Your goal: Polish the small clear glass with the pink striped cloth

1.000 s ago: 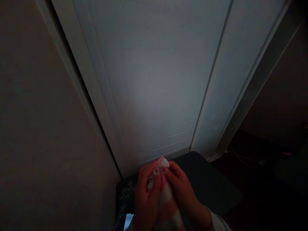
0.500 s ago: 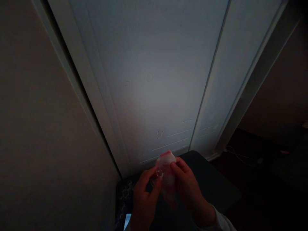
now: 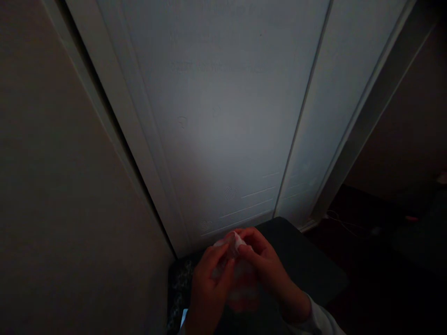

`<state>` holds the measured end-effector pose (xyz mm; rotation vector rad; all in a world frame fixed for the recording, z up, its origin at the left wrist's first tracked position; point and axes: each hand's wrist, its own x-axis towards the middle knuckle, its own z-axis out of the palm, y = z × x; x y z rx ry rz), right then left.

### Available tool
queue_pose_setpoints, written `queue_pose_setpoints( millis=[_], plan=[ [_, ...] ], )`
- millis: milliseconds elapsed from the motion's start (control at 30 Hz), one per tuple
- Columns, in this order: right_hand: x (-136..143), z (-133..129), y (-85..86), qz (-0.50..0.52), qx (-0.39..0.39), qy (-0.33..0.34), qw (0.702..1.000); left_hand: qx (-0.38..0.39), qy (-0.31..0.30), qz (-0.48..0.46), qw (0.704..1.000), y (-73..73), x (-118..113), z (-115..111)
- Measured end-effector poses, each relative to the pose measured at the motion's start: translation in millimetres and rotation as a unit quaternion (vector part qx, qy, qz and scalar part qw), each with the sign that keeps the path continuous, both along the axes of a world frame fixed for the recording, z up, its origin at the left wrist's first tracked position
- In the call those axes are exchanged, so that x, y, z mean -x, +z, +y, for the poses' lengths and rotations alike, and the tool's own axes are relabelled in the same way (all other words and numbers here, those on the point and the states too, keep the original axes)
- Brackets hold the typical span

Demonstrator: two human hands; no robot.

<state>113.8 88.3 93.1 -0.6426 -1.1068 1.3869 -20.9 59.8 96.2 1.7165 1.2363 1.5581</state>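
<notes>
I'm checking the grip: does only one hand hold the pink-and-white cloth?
No, the left hand and right hand both pinch the pink-and-white cloth near its top.

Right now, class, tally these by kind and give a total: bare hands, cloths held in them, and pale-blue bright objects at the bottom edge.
Bare hands: 2 (left hand, right hand)
Held cloths: 1 (red-and-white cloth)
Pale-blue bright objects: 1 (small bright object, partly hidden)
Total: 4
</notes>
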Motion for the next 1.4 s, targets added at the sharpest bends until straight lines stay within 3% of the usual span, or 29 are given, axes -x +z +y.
queue_pose_setpoints(
  millis=[200, 500, 700, 967, 1100, 1267, 1400],
  plan=[
    [-0.5, -1.5, 2.8, -0.043, 0.034, 0.021, 0.998, 0.021, -0.002, 0.018, 1.0, 0.0, 0.6, 0.5],
    [-2.8, 2.7, -1.3, 0.019, 0.064, -0.017, 0.998, 0.007, -0.018, 0.007, 1.0, -7.2, 3.2, 1.5],
    [-4.3, 4.1, -2.0, 0.031, 0.083, -0.045, 0.995, 0.062, -0.028, -0.029, 0.997, -12.1, 5.4, 6.3],
    [-0.5, 9.2, 1.9, 0.038, 0.091, -0.066, 0.993, 0.105, -0.072, -0.067, 0.99, -4.7, 2.0, 0.7],
    [-2.1, 15.1, 2.7, 0.057, 0.102, -0.111, 0.987, 0.114, -0.085, -0.108, 0.984, -7.3, 0.8, 1.2],
    [-0.2, 19.9, 4.8, 0.123, 0.13, -0.15, 0.972, 0.101, -0.04, -0.2, 0.974, -16.5, -1.6, 5.1],
    [13.3, 13.6, 5.8, 0.193, 0.12, -0.101, 0.969, 0.053, 0.022, -0.215, 0.975, -26.9, -9.3, 4.4]
  ],
)
